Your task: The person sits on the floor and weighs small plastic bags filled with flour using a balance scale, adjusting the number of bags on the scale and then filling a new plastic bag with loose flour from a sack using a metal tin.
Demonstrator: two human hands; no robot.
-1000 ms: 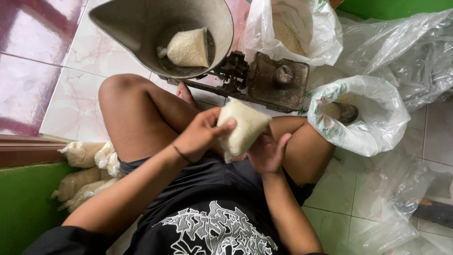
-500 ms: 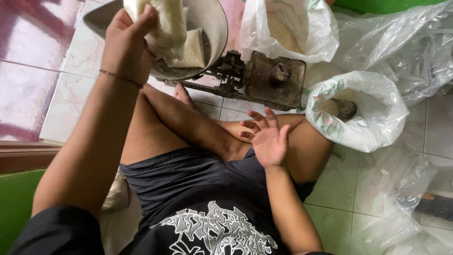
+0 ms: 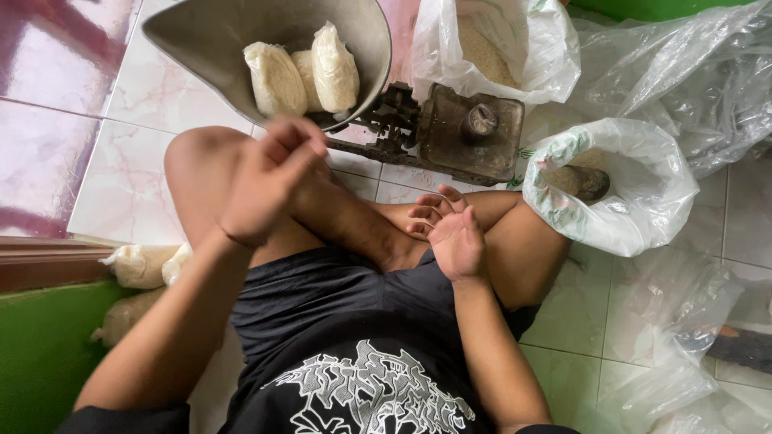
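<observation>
Three filled, tied plastic packets of pale grain (image 3: 301, 74) lie side by side in the grey metal pan (image 3: 201, 40) of a rusty balance scale (image 3: 458, 128), which stands on the tiled floor (image 3: 121, 153) in front of the seated person's crossed legs. The left hand (image 3: 269, 181) hangs in the air just below the pan's rim, above the left knee, blurred; its fingers (image 3: 301, 137) are loosely curled and hold nothing, touching neither pan nor packets. The right hand (image 3: 454, 233) rests over the crossed shins, palm up, its fingers (image 3: 430, 210) spread and slightly bent, likewise empty. Behind the scale stands a large clear plastic bag (image 3: 515, 56) holding loose grain. To the right, just beside the right knee, a white plastic bag (image 3: 627, 209) with green markings stands open, with a dark cylindrical scoop (image 3: 583, 181) inside it. Crumpled clear plastic sheeting (image 3: 691, 72) lies farther right. At the person's left side, near the green wall (image 3: 40, 354), several more filled packets (image 3: 141, 265) lie on the floor.
</observation>
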